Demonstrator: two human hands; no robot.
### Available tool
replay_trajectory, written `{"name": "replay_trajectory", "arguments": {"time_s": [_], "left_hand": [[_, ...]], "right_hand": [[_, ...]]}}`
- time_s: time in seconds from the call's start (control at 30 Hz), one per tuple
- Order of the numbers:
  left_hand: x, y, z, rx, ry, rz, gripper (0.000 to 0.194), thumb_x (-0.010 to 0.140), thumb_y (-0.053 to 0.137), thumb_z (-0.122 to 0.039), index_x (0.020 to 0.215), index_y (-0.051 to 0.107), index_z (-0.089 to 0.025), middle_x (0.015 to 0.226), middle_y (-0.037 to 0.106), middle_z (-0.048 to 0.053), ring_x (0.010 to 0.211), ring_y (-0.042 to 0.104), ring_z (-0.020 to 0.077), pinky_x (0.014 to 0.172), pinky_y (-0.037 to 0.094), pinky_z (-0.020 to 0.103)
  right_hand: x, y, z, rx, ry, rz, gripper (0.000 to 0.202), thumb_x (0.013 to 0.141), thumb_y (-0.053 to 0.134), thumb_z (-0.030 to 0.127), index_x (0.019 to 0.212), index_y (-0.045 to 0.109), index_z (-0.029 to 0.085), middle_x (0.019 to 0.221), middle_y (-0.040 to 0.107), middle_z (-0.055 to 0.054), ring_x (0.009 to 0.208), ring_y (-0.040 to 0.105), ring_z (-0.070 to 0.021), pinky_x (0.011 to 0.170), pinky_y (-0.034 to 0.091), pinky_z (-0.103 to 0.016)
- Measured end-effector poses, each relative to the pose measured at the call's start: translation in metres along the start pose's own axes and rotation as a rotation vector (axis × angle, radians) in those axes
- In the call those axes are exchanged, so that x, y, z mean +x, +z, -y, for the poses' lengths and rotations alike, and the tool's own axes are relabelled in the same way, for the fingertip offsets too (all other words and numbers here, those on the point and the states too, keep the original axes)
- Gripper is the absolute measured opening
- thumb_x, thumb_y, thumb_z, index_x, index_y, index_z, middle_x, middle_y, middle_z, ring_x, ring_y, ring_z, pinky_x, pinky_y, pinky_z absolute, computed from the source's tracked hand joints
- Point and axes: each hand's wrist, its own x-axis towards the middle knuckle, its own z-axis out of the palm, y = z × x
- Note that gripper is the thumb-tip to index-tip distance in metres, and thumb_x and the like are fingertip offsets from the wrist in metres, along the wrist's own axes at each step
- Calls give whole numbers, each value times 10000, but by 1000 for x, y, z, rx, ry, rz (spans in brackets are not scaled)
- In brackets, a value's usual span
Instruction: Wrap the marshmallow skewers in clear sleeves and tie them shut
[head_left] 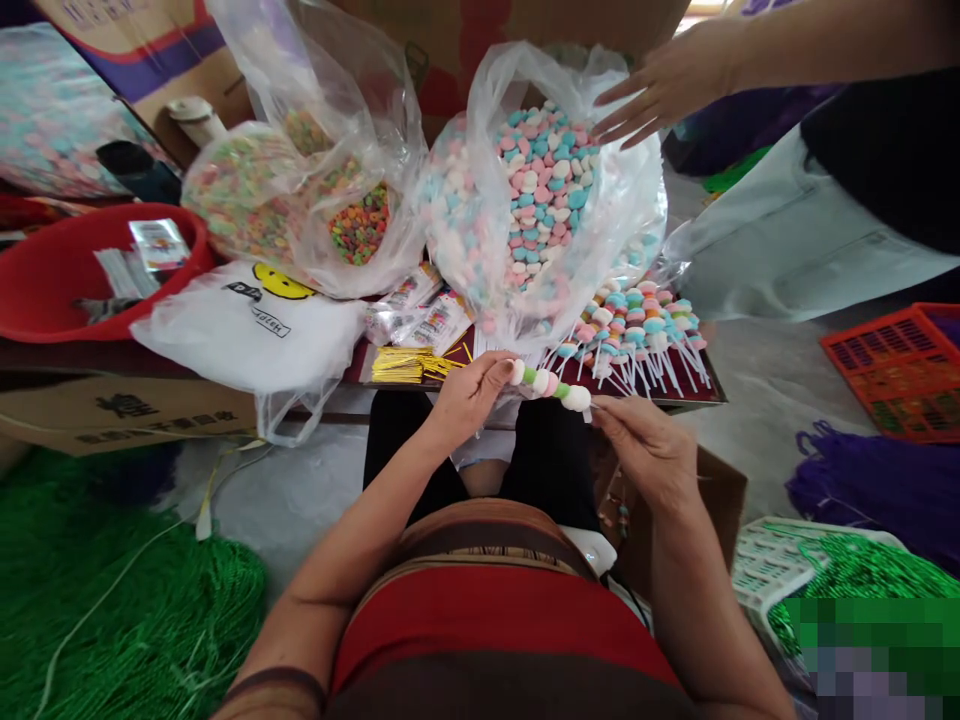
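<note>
A skewer of white, green and pink candies [551, 384] is held level between my two hands, over the table's front edge. My left hand [476, 393] pinches its left end at a white candy. At the right end, my right hand [649, 445] has its fingers closed on the stick, just past a large white candy. Behind it stands an open plastic bag of pink, white and blue candies [551, 190]. Finished candy skewers with white sticks [641, 325] lie piled at the table's right. Yellow twist ties [397, 365] lie left of my left hand.
Another person's hand [664, 85] reaches over the candy bag from the right. A bag of small colourful candies [358, 222], a white smiley bag [251, 335] and a red basin [45, 270] stand left. An orange crate [892, 370] is on the floor at right.
</note>
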Motion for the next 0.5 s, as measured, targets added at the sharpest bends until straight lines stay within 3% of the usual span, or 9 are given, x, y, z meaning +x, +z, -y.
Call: {"name": "replay_trajectory", "arguments": {"time_s": [0.07, 0.23, 0.37, 0.5], "left_hand": [[0, -1, 4, -73, -51, 3, 641, 915, 466, -722, 1017, 725, -144, 679, 571, -11, 614, 473, 107, 586, 367, 229], [1, -13, 5, -193, -130, 139, 635, 897, 497, -724, 958, 707, -128, 647, 480, -27, 553, 381, 88, 508, 295, 227], [-1, -19, 2, -150, -110, 119, 605, 920, 485, -698, 952, 705, -136, 660, 491, -24, 560, 392, 85, 515, 299, 225], [-1, -19, 6, -274, -147, 66, 598, 884, 553, -708, 1006, 718, -147, 624, 452, -41, 529, 371, 69, 477, 266, 205]], "right_hand": [[-5, 6, 1, 25, 58, 43, 180, 910, 652, 323, 938, 820, 264, 664, 693, -14, 623, 621, -164, 621, 505, -298], [-17, 22, 1, 317, 337, 157, 257, 906, 642, 416, 947, 804, 222, 535, 522, 30, 492, 464, -118, 477, 363, -255], [-18, 34, 4, 476, 471, 280, 369, 901, 633, 526, 948, 786, 193, 539, 445, 45, 463, 360, -87, 441, 257, -239], [-13, 36, 12, 514, 495, 280, 386, 891, 634, 538, 877, 762, 174, 506, 468, 43, 458, 382, -91, 473, 322, -246]]}}
